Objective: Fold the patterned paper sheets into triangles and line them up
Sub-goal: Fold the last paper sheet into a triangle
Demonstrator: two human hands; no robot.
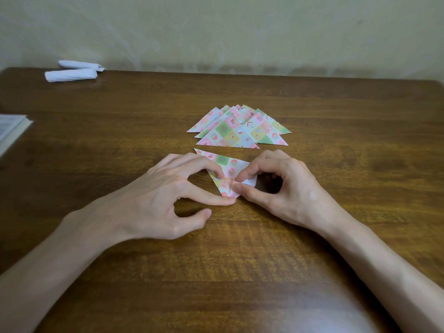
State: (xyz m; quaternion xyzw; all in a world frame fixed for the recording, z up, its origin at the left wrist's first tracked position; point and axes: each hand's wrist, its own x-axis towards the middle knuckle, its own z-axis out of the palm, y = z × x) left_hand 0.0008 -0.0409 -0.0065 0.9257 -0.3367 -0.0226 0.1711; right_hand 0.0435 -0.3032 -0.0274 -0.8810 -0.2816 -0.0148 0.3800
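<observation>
– Brown wood table (96, 145) under us. What do we have on it?

– One sheet (225, 168) with little pink and green pictures, right in front of us, between our two hands. It is partly folded, and its white back shows at the right.

– How do we hold it?

– Our left hand (165, 188) does not grab it. Its fingers (216, 170) press down on the sheet, one fingertip sits at the near point, and the thumb is off the paper. Our right hand (286, 186) pinches the near corner of the sheet with thumb and first finger.

– And the done triangles?

– One pile (237, 131), just behind the sheet, not touching it. We see about six tips, but the triangles lie on top of each other, so we cannot count them for sure.

– What else is around?

– Two white rolls (70, 75) of paper, side by side at the far left edge by the wall (240, 32). One book (10, 131) pokes in at the left, well apart from the sheet.

– Is anything in our way?

– Our own fingers hide part of the sheet.
</observation>
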